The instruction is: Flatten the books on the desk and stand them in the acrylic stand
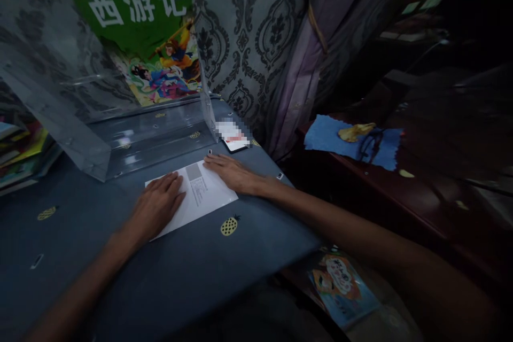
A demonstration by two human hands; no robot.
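A white sheet of paper (192, 208) with a small grey box and fine print lies flat on the dark blue tabletop (168, 283). My left hand (162, 200) rests palm down on its left part, fingers stretched out. On the upper right part, my right hand (228, 171) lies flat with its fingers extended towards the left. Neither hand grips the paper. Just beyond my right hand is a phone (240, 148), its screen partly blurred out.
A clear acrylic rack (100, 157) stands behind the paper, with a green picture book (132, 26) upright in it. Stacked books (24, 155) are at the left. A blue cloth (324, 136) bearing glasses lies on a dark red surface at right. Below sits another book (344, 288).
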